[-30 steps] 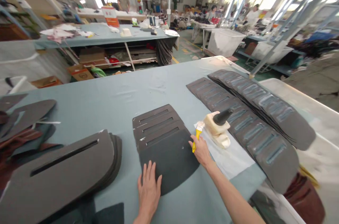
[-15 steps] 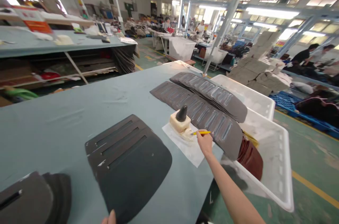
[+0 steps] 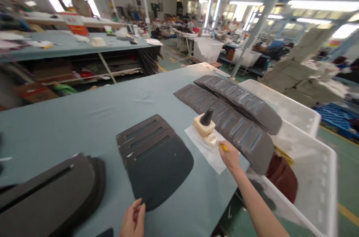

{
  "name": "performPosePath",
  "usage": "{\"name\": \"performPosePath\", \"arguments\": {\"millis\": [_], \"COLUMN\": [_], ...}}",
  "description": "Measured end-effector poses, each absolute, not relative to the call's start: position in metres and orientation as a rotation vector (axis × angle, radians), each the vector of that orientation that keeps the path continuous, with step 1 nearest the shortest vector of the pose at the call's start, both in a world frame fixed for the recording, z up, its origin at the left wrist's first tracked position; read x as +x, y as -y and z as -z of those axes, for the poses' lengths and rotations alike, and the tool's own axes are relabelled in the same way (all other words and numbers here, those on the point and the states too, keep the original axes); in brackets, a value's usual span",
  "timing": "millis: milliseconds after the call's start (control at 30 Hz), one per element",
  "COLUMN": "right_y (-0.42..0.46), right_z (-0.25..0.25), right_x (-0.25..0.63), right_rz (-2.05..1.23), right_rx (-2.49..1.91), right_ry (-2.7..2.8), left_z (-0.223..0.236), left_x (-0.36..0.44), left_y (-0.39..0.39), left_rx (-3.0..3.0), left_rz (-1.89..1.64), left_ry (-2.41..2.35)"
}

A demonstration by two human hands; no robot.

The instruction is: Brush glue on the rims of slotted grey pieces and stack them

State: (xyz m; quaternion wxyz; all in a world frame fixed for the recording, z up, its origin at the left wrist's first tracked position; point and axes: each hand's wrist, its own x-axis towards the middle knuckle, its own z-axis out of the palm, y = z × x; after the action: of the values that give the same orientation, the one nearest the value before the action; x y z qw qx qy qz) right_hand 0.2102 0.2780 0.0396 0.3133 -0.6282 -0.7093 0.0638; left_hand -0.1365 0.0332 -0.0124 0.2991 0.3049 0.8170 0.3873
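Note:
My right hand is closed around a yellow-handled brush, its tip at the cream glue pot with a black cone top, which stands on a white sheet. My left hand rests at the table's near edge, fingers together and touching the rim of a small overlapped stack of dark slotted pieces. Nothing shows in the left hand.
Two long overlapped rows of dark slotted pieces lie at the right of the blue-grey table. Another dark stack sits near left. White bins stand beyond the right edge. Other benches and people are far behind.
The view has swung back left. My right hand has brought the brush from over the right-hand row down to the glue pot. My left hand shows more at the stack's near edge.

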Motion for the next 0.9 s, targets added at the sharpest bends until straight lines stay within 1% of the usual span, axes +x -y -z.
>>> {"name": "performPosePath", "arguments": {"millis": [67,167,200,300,433,533,633,767,833,900], "right_y": [-0.271,-0.273,-0.275,-0.266,-0.201,-0.132,-0.067,-0.01,0.001,0.002], "right_z": [-0.039,-0.032,-0.031,-0.042,-0.092,-0.125,-0.132,-0.111,-0.099,-0.09], "right_x": [0.204,0.186,0.173,0.1,-0.061,-0.192,-0.3,-0.396,-0.43,-0.46], "right_rz": [-0.057,0.082,0.061,-0.163,-0.738,-1.164,-1.458,-1.544,-1.517,-1.431], "right_rx": [-1.622,-1.655,-1.635,-1.478,-1.207,-0.937,-0.634,-0.332,-0.222,-0.243], "right_ry": [2.029,1.996,1.989,2.024,2.057,2.021,2.035,2.178,2.305,2.345], "left_z": [0.0,-0.023,-0.03,-0.046,-0.053,-0.049,-0.042,-0.026,-0.02,-0.019], "left_x": [-0.141,-0.16,-0.171,-0.216,-0.287,-0.33,-0.358,-0.375,-0.379,-0.38], "left_y": [-0.026,-0.016,-0.012,0.005,0.037,0.06,0.077,0.087,0.088,0.088], "left_rx": [0.862,1.007,1.039,1.055,1.016,1.025,1.087,1.113,1.098,1.088], "left_rz": [-1.093,-1.157,-1.16,-1.1,-0.931,-0.748,-0.665,-0.745,-0.778,-0.803], "left_ry": [-2.169,-2.256,-2.347,-2.682,-3.054,-3.144,-3.086,-3.055,-3.052,-3.033]}}
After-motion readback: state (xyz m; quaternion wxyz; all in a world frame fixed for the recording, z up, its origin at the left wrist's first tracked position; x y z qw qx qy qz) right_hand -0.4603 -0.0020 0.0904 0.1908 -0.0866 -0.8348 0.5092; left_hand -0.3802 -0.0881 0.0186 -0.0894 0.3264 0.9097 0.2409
